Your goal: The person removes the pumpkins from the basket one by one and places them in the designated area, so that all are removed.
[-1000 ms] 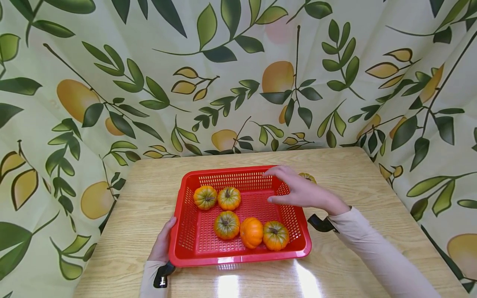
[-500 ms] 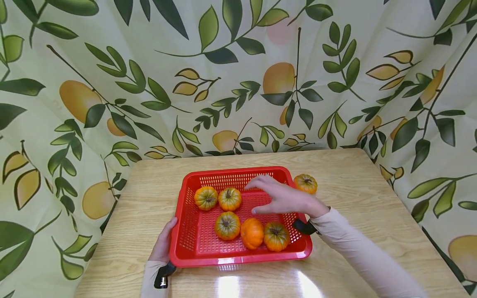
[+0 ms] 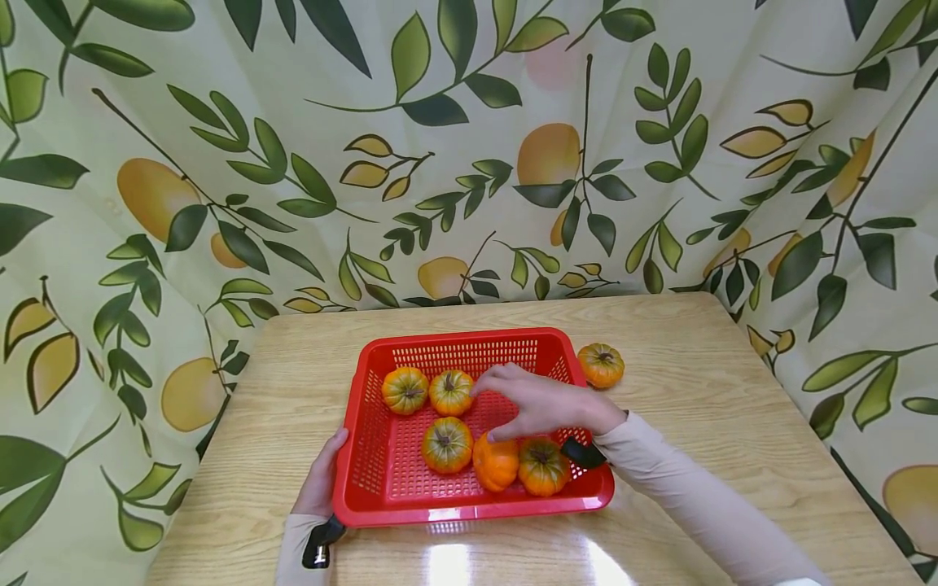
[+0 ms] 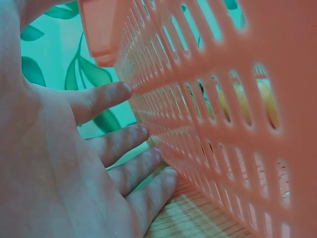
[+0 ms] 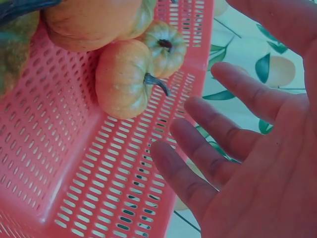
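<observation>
A red plastic basket point(image 3: 469, 516) with slotted walls stands on the table and holds several small orange-and-green pumpkins. My left hand point(image 3: 319, 480) is at the basket's left side; in the left wrist view its fingers point(image 4: 141, 171) are extended towards the slotted wall, fingertips at or close to it. Over the basket's right half is my right hand point(image 3: 545, 403), spread with nothing in its grasp. Its thumb overlaps the plain orange pumpkin point(image 3: 496, 465) in the head view, and its fingertips are near a rear pumpkin point(image 3: 450, 394). Whether they touch is unclear.
One more pumpkin point(image 3: 601, 365) sits on the wooden table point(image 3: 681, 382) just outside the basket's right rear corner. A leaf-and-fruit patterned cloth point(image 3: 469, 163) hangs behind the table and along both sides.
My right hand has moved left and towards me over the basket, uncovering the pumpkin outside on the right. The left hand stays at the basket's left side, and the pumpkins keep their places.
</observation>
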A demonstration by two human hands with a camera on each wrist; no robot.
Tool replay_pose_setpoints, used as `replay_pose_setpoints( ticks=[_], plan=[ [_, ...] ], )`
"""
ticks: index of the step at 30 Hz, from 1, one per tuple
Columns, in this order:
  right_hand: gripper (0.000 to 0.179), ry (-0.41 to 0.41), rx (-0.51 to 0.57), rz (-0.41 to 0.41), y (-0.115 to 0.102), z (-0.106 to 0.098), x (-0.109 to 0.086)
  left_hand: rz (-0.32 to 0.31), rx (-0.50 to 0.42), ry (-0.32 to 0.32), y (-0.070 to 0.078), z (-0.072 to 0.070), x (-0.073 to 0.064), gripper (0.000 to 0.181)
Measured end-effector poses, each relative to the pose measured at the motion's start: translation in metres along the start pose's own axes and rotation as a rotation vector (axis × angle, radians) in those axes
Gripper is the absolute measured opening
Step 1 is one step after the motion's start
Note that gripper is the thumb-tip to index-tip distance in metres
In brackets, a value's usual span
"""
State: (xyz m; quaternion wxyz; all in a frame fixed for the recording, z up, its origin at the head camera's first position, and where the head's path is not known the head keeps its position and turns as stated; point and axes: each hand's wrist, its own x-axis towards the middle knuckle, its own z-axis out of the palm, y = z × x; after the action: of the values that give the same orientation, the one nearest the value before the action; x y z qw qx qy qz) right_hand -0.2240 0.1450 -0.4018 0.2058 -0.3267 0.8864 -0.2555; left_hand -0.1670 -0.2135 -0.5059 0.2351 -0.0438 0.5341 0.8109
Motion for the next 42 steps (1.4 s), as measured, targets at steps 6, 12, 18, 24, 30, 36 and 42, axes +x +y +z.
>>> replay_pose_setpoints(
  ticks=[6, 12, 18, 24, 30, 36, 42],
  plan=[
    [0.056, -0.058, -0.014, 0.026, 0.000, 0.004, 0.003, -0.043, -0.037, 0.034, 0.000, 0.003, 0.000, 0.051],
    [0.059, -0.124, -0.037, 0.022, 0.000, 0.009, 0.006, -0.038, -0.033, 0.017, 0.001, 0.003, -0.001, 0.049],
    [0.061, -0.153, -0.070, 0.016, 0.000, 0.015, 0.007, -0.032, -0.037, 0.011, 0.000, 0.001, 0.000, 0.046],
    [0.060, -0.178, -0.063, 0.019, 0.001, 0.018, 0.006, 0.012, -0.012, -0.006, -0.003, 0.000, 0.001, 0.037],
    [0.053, -0.203, -0.041, 0.008, 0.002, 0.022, 0.008, 0.025, -0.007, -0.023, -0.003, -0.001, 0.001, 0.037],
    [0.055, -0.233, -0.034, 0.026, 0.004, 0.026, 0.009, 0.022, -0.003, 0.019, -0.003, 0.001, 0.000, 0.037],
    [0.056, -0.255, -0.048, 0.067, 0.003, 0.029, 0.009, 0.015, -0.006, -0.003, -0.002, 0.000, 0.000, 0.037]
  ],
)
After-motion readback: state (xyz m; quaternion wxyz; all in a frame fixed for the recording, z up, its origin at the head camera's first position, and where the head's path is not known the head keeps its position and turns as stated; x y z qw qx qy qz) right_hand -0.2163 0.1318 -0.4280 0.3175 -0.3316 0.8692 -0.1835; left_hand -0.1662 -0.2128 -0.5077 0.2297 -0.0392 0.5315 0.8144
